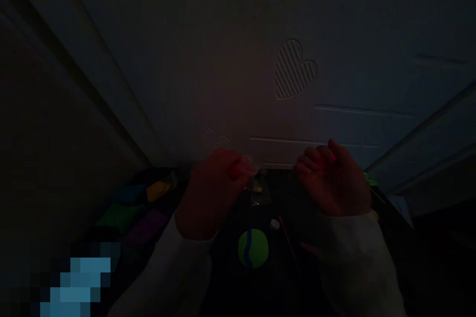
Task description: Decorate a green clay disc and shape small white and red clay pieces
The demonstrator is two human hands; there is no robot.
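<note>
In the left hand (212,190), a translucent, rounded red object (241,167).

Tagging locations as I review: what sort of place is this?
Probably a dim room in a home: a pale panel with hearts, coloured items and a green-and-blue disc on a dark surface.

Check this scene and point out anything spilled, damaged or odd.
Nothing looks plainly spilled or damaged, though the dimness hides detail. What stands out is the reddish glow on the left hand, around the clear item in its grip, and on the right hand, odd against such dark surroundings.
</note>
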